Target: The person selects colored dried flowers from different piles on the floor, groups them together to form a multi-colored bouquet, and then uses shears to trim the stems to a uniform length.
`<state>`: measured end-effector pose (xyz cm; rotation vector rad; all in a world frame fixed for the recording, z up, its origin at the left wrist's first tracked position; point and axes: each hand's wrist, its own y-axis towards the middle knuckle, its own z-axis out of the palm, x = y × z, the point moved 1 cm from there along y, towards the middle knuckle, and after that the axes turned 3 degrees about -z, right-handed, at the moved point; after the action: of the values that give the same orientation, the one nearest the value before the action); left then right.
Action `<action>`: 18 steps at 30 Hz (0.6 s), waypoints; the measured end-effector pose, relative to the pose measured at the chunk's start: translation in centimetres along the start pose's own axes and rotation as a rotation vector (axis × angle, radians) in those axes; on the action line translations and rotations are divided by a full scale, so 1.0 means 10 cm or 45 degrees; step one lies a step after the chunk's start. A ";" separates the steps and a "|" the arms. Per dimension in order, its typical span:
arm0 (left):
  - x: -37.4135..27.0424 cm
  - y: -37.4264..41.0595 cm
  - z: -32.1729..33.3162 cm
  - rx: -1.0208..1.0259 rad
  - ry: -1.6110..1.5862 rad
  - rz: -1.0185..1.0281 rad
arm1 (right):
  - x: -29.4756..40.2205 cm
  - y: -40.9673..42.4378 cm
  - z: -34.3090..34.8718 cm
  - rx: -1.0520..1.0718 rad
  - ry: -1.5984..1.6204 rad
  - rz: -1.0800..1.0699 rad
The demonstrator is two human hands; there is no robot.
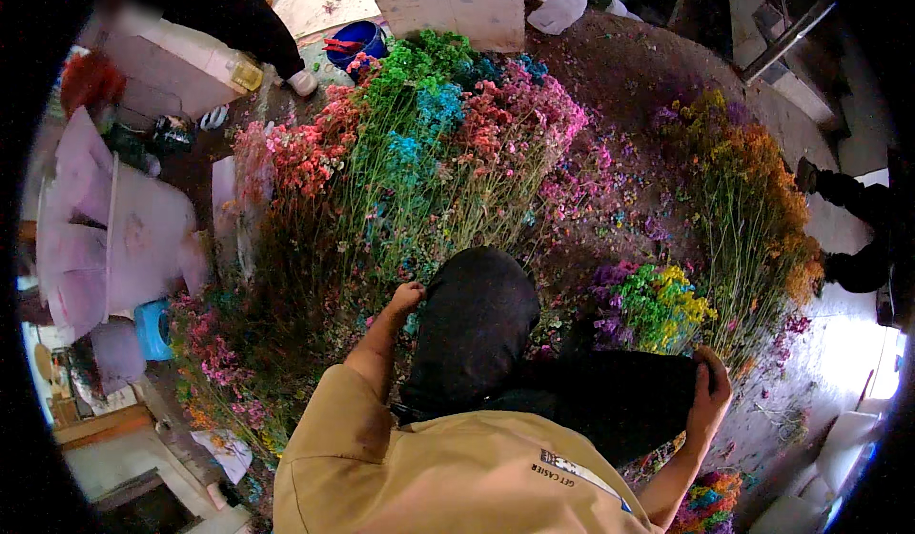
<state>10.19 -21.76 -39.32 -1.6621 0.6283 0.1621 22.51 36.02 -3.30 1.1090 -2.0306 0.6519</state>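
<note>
Heaps of dyed dried flowers lie on the floor before and around me. My left hand (409, 296) rests by the side of my dark-trousered knee, at the stems of the middle heap; whether it holds anything is unclear. On my other knee lies my right hand (711, 380), fingers bent over the dark cloth. Ahead are green flowers (422, 62), blue flowers (437, 105), coral flowers (307, 155) and pink flowers (547, 109). A mixed purple, green and yellow bunch (654, 305) stands just beyond my right knee. Orange flowers (765, 177) on long stems lie at the right.
A blue bucket (364, 37) with a red item inside stands beyond the heap, near a pale board (447, 2). A person's dark-clad leg (264, 27) is at the upper left, another person at the far right. Loose petals litter the floor (615, 55). Pinkish containers (150, 234) stand left.
</note>
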 end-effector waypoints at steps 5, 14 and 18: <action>-0.20 -0.63 -0.20 -0.165 0.085 0.565 | -0.10 0.04 0.05 0.010 0.035 0.036; -1.59 -1.98 -1.31 -0.976 0.791 0.585 | -0.03 0.05 0.07 0.040 -0.011 -0.037; -3.10 -2.98 -1.42 -1.212 1.304 0.820 | 0.16 0.06 0.10 0.121 -0.098 -0.167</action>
<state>-4.76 -23.87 3.41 -2.3502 2.1106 0.0497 21.06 34.77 -2.68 1.3292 -1.9882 0.6536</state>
